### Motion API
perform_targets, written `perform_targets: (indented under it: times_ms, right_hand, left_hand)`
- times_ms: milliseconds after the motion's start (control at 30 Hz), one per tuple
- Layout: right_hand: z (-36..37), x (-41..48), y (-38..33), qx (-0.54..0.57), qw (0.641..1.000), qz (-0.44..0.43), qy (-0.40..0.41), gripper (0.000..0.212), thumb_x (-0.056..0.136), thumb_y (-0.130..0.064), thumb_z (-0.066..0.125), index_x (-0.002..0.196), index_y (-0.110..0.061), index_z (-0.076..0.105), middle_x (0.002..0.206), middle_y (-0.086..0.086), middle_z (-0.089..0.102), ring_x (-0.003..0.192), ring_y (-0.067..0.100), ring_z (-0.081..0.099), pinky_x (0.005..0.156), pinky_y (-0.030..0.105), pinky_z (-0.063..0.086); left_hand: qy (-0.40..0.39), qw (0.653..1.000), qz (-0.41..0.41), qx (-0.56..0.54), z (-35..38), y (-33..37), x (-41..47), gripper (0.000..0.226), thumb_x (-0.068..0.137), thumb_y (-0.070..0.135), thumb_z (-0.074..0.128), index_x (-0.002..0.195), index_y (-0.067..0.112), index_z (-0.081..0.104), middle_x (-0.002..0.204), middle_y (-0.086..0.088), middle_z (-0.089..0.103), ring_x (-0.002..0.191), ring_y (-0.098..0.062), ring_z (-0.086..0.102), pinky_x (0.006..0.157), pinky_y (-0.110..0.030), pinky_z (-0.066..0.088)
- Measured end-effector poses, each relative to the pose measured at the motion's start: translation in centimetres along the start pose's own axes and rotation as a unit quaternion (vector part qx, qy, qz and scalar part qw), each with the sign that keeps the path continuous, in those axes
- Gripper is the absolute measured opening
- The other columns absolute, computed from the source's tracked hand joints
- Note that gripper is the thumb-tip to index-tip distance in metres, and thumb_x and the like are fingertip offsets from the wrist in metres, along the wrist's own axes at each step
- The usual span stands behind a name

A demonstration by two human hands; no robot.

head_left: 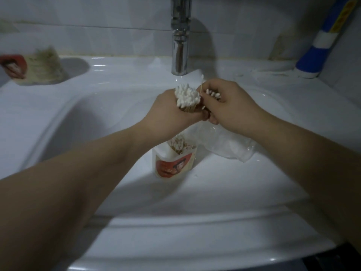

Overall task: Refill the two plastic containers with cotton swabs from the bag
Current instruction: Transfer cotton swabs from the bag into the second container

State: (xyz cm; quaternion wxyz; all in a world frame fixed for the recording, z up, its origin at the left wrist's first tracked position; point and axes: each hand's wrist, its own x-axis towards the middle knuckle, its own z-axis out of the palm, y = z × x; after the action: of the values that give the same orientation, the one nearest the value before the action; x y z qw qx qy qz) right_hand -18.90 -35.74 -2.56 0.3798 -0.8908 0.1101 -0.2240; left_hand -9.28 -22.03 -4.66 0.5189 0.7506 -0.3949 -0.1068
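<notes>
My left hand (172,112) grips a thick bundle of cotton swabs (187,95), white tips up, over the sink basin. Touching it on the right, my right hand (230,103) holds a smaller bunch of swabs (213,93); one swab sticks up between the hands. Below my left wrist, a clear plastic container (173,163) with a red label stands in the basin, partly filled with swabs. A second red-labelled container (33,68), full of swabs, lies tilted on the sink's left ledge. The crumpled clear bag (230,145) lies in the basin under my right hand.
A chrome tap (179,38) rises behind the hands. A blue and white bottle (320,47) leans in the back right corner. The white sink (175,237) fills the view, with its front rim close to me.
</notes>
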Motion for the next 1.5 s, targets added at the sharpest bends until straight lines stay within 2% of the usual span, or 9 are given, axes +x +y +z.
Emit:
perform_targets:
  times_ms: [167,333,467,700,833,1000,1133,1333,1500]
  right_hand:
    - [0.4,0.1,0.0,-0.004,1.000,0.026,0.004,0.017,0.101,-0.021,0.051,0.087,-0.027,0.060,0.060,-0.012,0.069,0.051,0.006,0.066,0.048,0.017,0.044]
    - [0.7,0.2,-0.5,-0.047,0.997,0.044,0.038,0.018,0.101,-0.033,0.050,0.086,-0.029,0.058,0.062,-0.006,0.067,0.051,0.007,0.068,0.046,0.020,0.046]
    - [0.7,0.2,-0.6,-0.073,0.994,0.045,0.073,0.018,0.096,-0.031,0.055,0.081,-0.023,0.061,0.055,-0.006,0.065,0.047,0.005,0.066,0.044,0.013,0.042]
    - [0.0,0.4,0.3,0.050,0.990,0.125,0.030,0.010,0.090,-0.024,0.066,0.083,-0.017,0.064,0.047,-0.006,0.061,0.048,0.012,0.064,0.045,0.022,0.044]
    - [0.0,0.7,0.2,0.104,0.985,0.132,0.029,0.007,0.088,-0.013,0.064,0.081,-0.013,0.064,0.051,-0.001,0.062,0.048,0.012,0.062,0.044,0.022,0.045]
    - [-0.5,0.9,0.2,0.171,0.973,0.151,0.048,0.016,0.087,-0.003,0.055,0.073,-0.004,0.062,0.052,0.004,0.063,0.042,0.015,0.056,0.039,0.020,0.035]
    - [-1.0,1.1,0.1,0.225,0.959,0.153,0.077,0.013,0.087,0.001,0.051,0.079,0.003,0.061,0.057,0.007,0.059,0.042,0.013,0.051,0.039,0.019,0.029]
    - [-2.0,1.2,0.3,0.267,0.945,0.168,0.086,0.019,0.090,0.001,0.053,0.072,-0.003,0.058,0.062,0.007,0.058,0.046,0.012,0.051,0.038,0.018,0.026]
    - [-1.2,1.1,0.5,0.219,0.961,0.153,0.066,0.024,0.089,-0.001,0.056,0.065,-0.007,0.059,0.050,0.001,0.054,0.044,0.011,0.049,0.037,0.017,0.028]
  left_hand:
    - [0.008,0.996,-0.001,0.083,-0.2,0.7,0.0,0.003,0.077,0.022,0.075,0.077,0.019,0.073,0.076,0.002,0.073,0.075,-0.014,0.069,0.077,-0.043,0.057]
    - [-0.003,0.995,-0.012,0.102,-0.1,0.7,0.0,0.002,0.082,0.021,0.072,0.083,0.019,0.072,0.072,0.005,0.073,0.069,-0.007,0.069,0.075,-0.037,0.057]
    - [-0.003,0.994,-0.016,0.105,-0.1,0.7,-0.1,0.014,0.076,0.015,0.074,0.089,0.013,0.072,0.078,0.000,0.075,0.076,-0.015,0.072,0.078,-0.043,0.059]
    - [-0.036,0.997,-0.038,0.049,0.6,0.2,-0.4,0.025,0.077,0.012,0.074,0.102,0.011,0.068,0.082,-0.003,0.076,0.071,-0.017,0.071,0.077,-0.043,0.061]
    - [-0.063,0.995,-0.073,-0.018,0.4,0.1,-0.5,0.011,0.081,0.003,0.070,0.091,0.005,0.074,0.081,-0.011,0.076,0.062,-0.014,0.065,0.064,-0.032,0.058]
    - [-0.071,0.987,-0.121,-0.080,0.3,-0.2,-0.3,0.012,0.086,-0.004,0.065,0.079,0.004,0.071,0.068,-0.002,0.074,0.055,-0.011,0.062,0.056,-0.021,0.053]
    - [-0.066,0.977,-0.171,-0.109,0.2,-0.5,0.0,0.010,0.088,-0.001,0.065,0.082,0.006,0.069,0.070,-0.003,0.075,0.056,-0.012,0.064,0.062,-0.028,0.058]
    - [-0.031,0.969,-0.175,-0.169,0.1,-0.4,0.2,0.010,0.092,0.005,0.066,0.083,0.006,0.069,0.062,0.000,0.067,0.057,-0.012,0.063,0.067,-0.030,0.061]
    - [-0.025,0.969,-0.151,-0.194,0.2,0.1,0.0,0.008,0.097,0.010,0.065,0.091,0.006,0.069,0.090,-0.013,0.069,0.080,-0.020,0.067,0.080,-0.040,0.064]
